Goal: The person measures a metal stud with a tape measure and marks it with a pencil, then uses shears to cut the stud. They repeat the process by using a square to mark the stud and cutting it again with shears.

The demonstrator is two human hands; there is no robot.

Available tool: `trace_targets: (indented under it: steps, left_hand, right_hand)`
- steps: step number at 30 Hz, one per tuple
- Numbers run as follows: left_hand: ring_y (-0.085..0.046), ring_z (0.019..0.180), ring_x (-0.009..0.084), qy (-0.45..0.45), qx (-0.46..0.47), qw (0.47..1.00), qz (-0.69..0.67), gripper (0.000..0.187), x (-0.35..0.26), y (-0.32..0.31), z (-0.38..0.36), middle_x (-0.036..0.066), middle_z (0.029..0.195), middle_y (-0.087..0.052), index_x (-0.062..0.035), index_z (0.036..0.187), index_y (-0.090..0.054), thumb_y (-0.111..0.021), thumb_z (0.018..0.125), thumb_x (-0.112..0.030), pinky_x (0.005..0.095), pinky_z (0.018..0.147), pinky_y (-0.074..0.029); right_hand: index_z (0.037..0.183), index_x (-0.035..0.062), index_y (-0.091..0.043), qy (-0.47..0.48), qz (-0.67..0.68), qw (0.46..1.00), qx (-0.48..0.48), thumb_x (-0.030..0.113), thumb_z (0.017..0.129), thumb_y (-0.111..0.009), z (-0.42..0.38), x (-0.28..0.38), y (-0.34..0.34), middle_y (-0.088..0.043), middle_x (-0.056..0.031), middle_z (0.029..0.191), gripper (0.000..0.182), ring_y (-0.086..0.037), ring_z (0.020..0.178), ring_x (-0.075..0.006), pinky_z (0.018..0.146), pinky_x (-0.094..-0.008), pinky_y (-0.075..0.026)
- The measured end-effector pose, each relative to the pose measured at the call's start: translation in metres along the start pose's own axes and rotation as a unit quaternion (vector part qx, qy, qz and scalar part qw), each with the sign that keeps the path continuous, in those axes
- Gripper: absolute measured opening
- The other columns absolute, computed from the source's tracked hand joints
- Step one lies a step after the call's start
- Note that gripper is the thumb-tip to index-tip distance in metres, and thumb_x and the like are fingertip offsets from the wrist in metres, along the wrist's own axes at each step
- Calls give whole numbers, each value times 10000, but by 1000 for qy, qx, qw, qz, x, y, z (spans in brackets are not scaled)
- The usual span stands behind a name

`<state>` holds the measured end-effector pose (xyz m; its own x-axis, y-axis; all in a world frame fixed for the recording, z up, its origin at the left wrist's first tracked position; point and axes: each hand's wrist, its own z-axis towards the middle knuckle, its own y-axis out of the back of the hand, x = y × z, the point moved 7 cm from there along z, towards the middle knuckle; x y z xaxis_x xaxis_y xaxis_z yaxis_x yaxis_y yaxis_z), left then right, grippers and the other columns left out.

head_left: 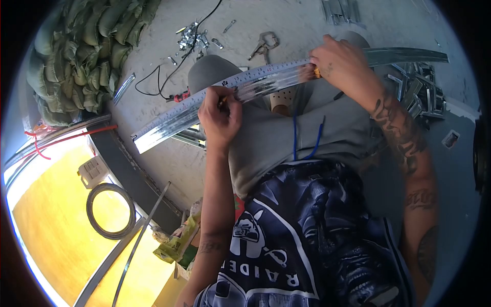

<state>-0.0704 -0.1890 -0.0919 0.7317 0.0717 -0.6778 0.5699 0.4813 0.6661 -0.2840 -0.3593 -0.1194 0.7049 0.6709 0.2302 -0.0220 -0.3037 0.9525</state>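
Observation:
A long shiny metal strip (163,131) lies across my raised knees, running from lower left to upper right. Along its upper edge rests a measuring tape (248,77) with printed numbers. My left hand (221,115) is closed near the strip's middle, fingers curled over the strip and tape, with a small yellowish item at the fingertips. Farther right, my right hand (340,61) pinches the tape and strip, with something orange showing under its fingertips.
Small metal clips (192,40), a black cable (159,82) and locking pliers (264,45) lie on the floor ahead. Cut metal pieces (422,92) are piled at right. Stacked green bags (84,56) stand at upper left; a coil (111,211) lies at lower left.

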Motion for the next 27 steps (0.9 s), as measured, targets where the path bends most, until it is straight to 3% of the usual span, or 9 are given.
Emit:
trace_targets:
  steps: [3, 6, 9, 16, 18, 21, 24, 26, 27]
  left_hand:
    - [-693, 714, 188, 61, 42, 997, 28, 66, -2, 0, 2, 98, 815, -684, -11, 920, -613, -585, 863, 7, 310, 675, -548]
    - [-568, 568, 207, 24, -19, 999, -34, 66, -13, 3, 4, 99, 731, -628, -32, 889, -598, -618, 830, -9, 312, 575, -468]
    - [-557, 557, 215, 25, -7, 998, -50, 78, -15, -5, 10, 97, 708, -606, -34, 880, -599, -638, 812, -29, 321, 566, -463]
    - [-585, 584, 250, 58, 44, 997, -5, 116, 1, -15, 6, 108, 718, -602, -41, 835, -584, -674, 766, -65, 332, 586, -481]
    - [-647, 636, 175, 20, 60, 997, 43, 47, -1, -15, 4, 87, 745, -662, -39, 857, -598, -621, 816, -40, 296, 615, -514]
    - [-601, 614, 268, 9, 30, 999, 23, 119, -3, -16, 4, 105, 712, -592, -40, 804, -571, -674, 747, -51, 351, 594, -488]
    - [-601, 615, 263, 12, 35, 999, 29, 114, -5, -16, 3, 102, 713, -591, -38, 799, -572, -672, 747, -42, 349, 592, -487]
    - [-599, 612, 262, 16, 37, 999, 27, 114, -3, -18, 2, 101, 711, -588, -37, 798, -570, -672, 747, -38, 347, 589, -486]
    - [-597, 609, 261, 19, 36, 999, 27, 114, -3, -18, 3, 100, 709, -586, -36, 798, -569, -671, 747, -34, 345, 587, -484]
  right_hand:
    - [916, 83, -749, -15, -30, 999, 29, 260, 969, -615, 4, 1, -9, -653, -185, 1034, 228, -698, 819, -371, 742, -463, -562]
    - [894, 73, -754, -29, -54, 998, 20, 254, 972, -611, 4, -1, -12, -660, -197, 1061, 243, -702, 819, -367, 733, -461, -564]
    - [871, 72, -756, -24, -45, 999, -1, 250, 972, -609, -1, 0, -13, -662, -211, 1075, 252, -704, 821, -369, 728, -460, -566]
    - [891, 62, -746, -16, -34, 999, -21, 258, 974, -603, -8, 3, -6, -665, -235, 1083, 257, -697, 810, -380, 721, -453, -564]
    - [892, 61, -743, -17, -32, 999, -18, 262, 975, -600, -8, 4, -7, -667, -234, 1087, 260, -696, 808, -379, 719, -452, -563]
    - [889, 64, -731, -22, -48, 998, -36, 256, 974, -600, -10, 5, -5, -671, -224, 1072, 247, -694, 802, -369, 713, -455, -559]
    - [885, 63, -716, -23, -40, 998, -34, 253, 978, -599, -12, 6, -6, -661, -204, 1044, 242, -694, 811, -362, 706, -454, -558]
    - [799, 74, -767, -12, -37, 994, -101, 182, 781, -735, -15, 8, -2, -679, -110, 942, 115, -720, 827, -290, 564, -420, -551]
    - [799, 74, -767, -15, -36, 994, -100, 182, 781, -735, -15, 7, -4, -679, -110, 942, 115, -720, 827, -290, 564, -420, -551]
